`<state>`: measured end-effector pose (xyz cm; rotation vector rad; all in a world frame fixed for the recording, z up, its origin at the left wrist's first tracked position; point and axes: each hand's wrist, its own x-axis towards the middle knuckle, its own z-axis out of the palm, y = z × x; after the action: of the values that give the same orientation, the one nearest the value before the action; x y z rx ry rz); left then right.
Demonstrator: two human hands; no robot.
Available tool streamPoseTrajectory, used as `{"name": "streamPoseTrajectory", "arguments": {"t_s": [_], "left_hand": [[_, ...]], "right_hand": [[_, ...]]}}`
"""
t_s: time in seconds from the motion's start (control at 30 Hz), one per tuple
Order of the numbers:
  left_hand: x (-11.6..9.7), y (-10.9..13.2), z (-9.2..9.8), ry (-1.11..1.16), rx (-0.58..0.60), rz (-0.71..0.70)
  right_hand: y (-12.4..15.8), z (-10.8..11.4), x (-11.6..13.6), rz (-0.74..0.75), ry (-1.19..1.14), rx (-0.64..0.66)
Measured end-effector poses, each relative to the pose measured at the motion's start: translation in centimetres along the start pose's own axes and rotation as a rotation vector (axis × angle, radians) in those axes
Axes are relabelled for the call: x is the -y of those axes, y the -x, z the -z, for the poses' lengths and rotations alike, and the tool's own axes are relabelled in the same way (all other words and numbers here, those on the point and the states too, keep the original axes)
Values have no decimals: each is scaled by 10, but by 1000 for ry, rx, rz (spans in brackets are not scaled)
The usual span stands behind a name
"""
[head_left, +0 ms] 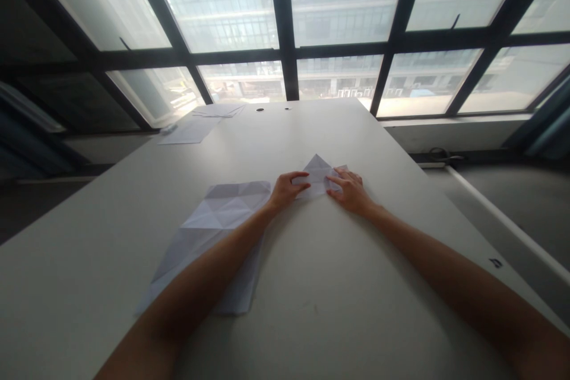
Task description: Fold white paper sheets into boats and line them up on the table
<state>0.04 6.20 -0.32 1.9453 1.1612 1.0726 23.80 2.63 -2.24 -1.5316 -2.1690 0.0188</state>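
Note:
A small white folded paper (317, 174) with a pointed top lies on the white table in front of me. My left hand (288, 189) grips its left side, thumb and index finger bent toward the middle of the sheet. From the other side my right hand (351, 191) holds the paper, its fingers curved over the right part and hiding some of it. A corner of paper shows behind the right fingers. Beneath and beside my left forearm is a larger creased white sheet (218, 214), lying flat and partly covered by the arm.
More white sheets (191, 130) lie at the table's far left edge. Two round holes are near the back of the white table (320, 285). A small dark mark (496, 263) is at the right edge. Large framed windows (338, 6) stand beyond.

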Motion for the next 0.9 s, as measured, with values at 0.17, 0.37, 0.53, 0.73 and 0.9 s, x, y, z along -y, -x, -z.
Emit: {"name": "streamPoseTrajectory", "arguments": {"t_s": [0.17, 0.37, 0.53, 0.73, 0.9], "left_hand": [[4, -2, 1, -94, 36, -51], [1, -1, 0, -4, 14, 34], [-3, 0, 4, 182, 44, 97], [2, -1, 5, 370, 37, 166], [3, -1, 4, 364, -24, 110]], "right_hand": [[-1, -1, 1, -31, 27, 32], [0, -1, 0, -58, 6, -58], [-3, -1, -8, -35, -48, -160], [-13, 0, -27, -198, -565, -310], [-12, 10, -28, -236, -766, -260]]}}
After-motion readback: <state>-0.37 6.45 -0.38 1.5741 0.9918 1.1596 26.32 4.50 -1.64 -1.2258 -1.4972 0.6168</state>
